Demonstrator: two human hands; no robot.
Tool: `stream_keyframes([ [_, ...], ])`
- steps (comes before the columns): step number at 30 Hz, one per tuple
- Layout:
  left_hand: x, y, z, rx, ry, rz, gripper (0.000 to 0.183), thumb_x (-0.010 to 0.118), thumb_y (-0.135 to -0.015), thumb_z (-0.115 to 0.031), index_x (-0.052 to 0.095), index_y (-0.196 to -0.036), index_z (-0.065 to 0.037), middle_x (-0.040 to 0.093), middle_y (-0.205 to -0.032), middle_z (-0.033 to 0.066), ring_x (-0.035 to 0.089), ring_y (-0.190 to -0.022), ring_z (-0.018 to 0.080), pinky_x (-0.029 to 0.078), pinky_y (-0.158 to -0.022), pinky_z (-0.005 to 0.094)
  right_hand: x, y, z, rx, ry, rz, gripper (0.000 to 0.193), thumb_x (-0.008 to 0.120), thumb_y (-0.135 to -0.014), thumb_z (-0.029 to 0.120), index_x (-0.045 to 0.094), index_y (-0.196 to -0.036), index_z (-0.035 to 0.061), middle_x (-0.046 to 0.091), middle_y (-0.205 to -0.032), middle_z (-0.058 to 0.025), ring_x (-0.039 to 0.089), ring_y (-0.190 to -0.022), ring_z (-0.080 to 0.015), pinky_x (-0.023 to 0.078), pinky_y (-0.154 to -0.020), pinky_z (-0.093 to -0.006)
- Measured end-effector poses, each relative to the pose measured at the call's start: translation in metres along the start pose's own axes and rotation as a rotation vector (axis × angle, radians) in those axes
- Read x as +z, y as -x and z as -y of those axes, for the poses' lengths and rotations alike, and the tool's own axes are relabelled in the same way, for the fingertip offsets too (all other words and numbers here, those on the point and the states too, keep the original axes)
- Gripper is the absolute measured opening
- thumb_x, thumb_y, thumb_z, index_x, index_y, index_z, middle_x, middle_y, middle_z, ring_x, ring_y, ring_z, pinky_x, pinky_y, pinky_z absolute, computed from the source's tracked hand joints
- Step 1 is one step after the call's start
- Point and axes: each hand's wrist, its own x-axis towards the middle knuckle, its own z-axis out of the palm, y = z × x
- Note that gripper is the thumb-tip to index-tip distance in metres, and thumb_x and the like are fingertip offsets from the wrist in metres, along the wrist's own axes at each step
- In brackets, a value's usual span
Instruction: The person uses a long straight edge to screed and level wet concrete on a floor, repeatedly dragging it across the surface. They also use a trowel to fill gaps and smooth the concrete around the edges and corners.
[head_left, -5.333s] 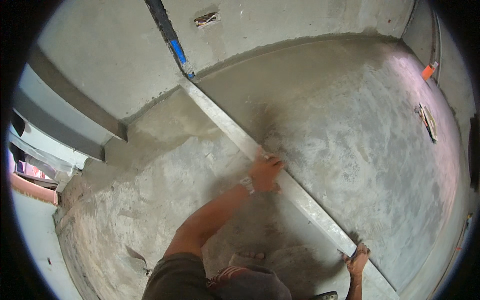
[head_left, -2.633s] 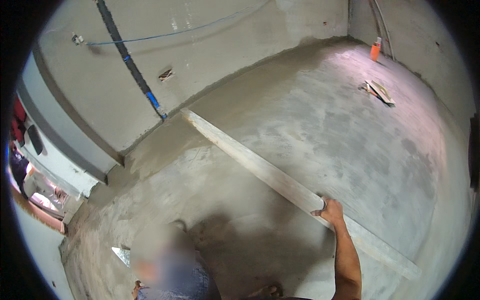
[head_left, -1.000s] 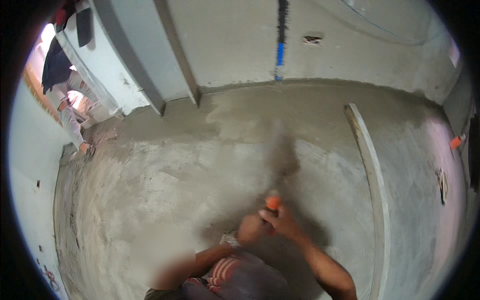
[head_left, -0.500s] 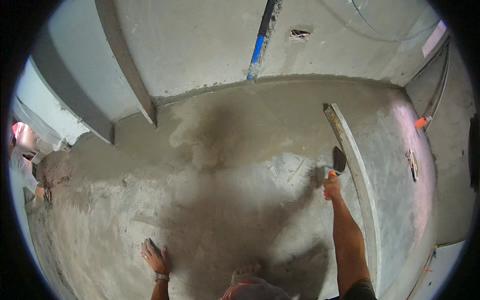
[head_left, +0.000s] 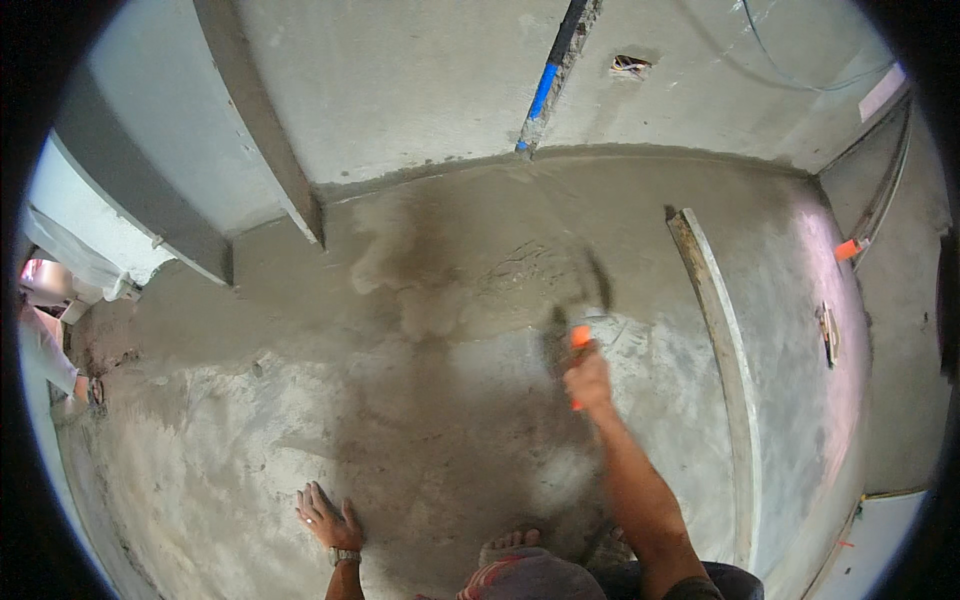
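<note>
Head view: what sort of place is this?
Likely a room under construction or renovation: the floor is bare, patchy grey cement by the look of it, and the bare grey wall has exposed wires and a long slot cut into it.

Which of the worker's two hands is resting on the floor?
The left hand, with a wristband, its fingers spread on the floor. The right hand is instead closed around an orange-handled tool.
</note>
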Motion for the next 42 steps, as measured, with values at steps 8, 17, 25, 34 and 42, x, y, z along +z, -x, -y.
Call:
stream_keyframes([
  [8, 0.0, -0.001, -0.002, -0.01, 0.011, -0.013, 0.07, 0.056, -0.087, -0.032, 0.027, -0.143, -0.002, 0.032, -0.145, 0.0179, 0.02, -0.139, 0.0375, 0.01, -0.114, 0.0558, 0.034, -0.016, -0.035, -0.263, 0.232, -0.178, 0.044, 0.065, -0.078, 0.02, 0.05, -0.106, -0.0099, 0.064, -0.081, -0.0261, 0.064, -0.081, -0.0427, 0.051, -0.072, -0.0483],
  [17, -0.036, 0.017, -0.022, -0.163, -0.047, 0.279, 0.075, 0.048, -0.091, -0.054, 0.031, -0.142, -0.003, 0.037, -0.144, 0.0189, 0.027, -0.138, 0.0349, 0.012, -0.114, 0.053, 0.031, 0.077, 0.1, -0.01, -0.225, 0.23, 0.045, 0.056, -0.091, 0.025, 0.043, -0.119, -0.0084, 0.062, -0.1, -0.0232, 0.063, -0.089, -0.0373, 0.049, -0.075, -0.0446],
  [25, -0.095, 0.067, -0.103, 0.051, 0.171, 0.085, 0.023, 0.058, -0.09, -0.03, 0.065, -0.104, -0.014, 0.069, -0.094, 0.0049, 0.063, -0.096, 0.0276, 0.032, -0.104, 0.0506, 0.05, 0.052, 0.052, 0.231, -0.51, 0.084, 0.052, 0.051, -0.09, 0.016, 0.029, -0.131, -0.0078, 0.055, -0.112, -0.0312, 0.059, -0.103, -0.0416, 0.046, -0.087, -0.0477],
  [34, -0.187, 0.081, -0.09, -0.268, -0.018, 0.071, 0.033, 0.07, -0.08, -0.035, 0.064, -0.104, -0.014, 0.071, -0.082, 0.0054, 0.068, -0.082, 0.0265, 0.05, -0.082, 0.0418, 0.09, 0.05, 0.056, 0.345, -0.846, 0.25, 0.054, 0.055, -0.088, 0.012, 0.027, -0.131, -0.0057, 0.06, -0.094, -0.0202, 0.066, -0.078, -0.0261, 0.054, -0.067, -0.0387],
  [42, -0.096, 0.093, 0.081, -0.48, 0.123, -0.021, 0.051, 0.075, -0.075, -0.035, 0.055, -0.116, -0.014, 0.063, -0.11, 0.0137, 0.061, -0.1, 0.0324, 0.05, -0.082, 0.0425, 0.107, 0.037, 0.028, 0.316, -0.809, 0.206, 0.039, 0.049, -0.091, 0.016, 0.034, -0.123, -0.0015, 0.059, -0.089, -0.0123, 0.062, -0.068, -0.0232, 0.052, -0.056, -0.0362],
])
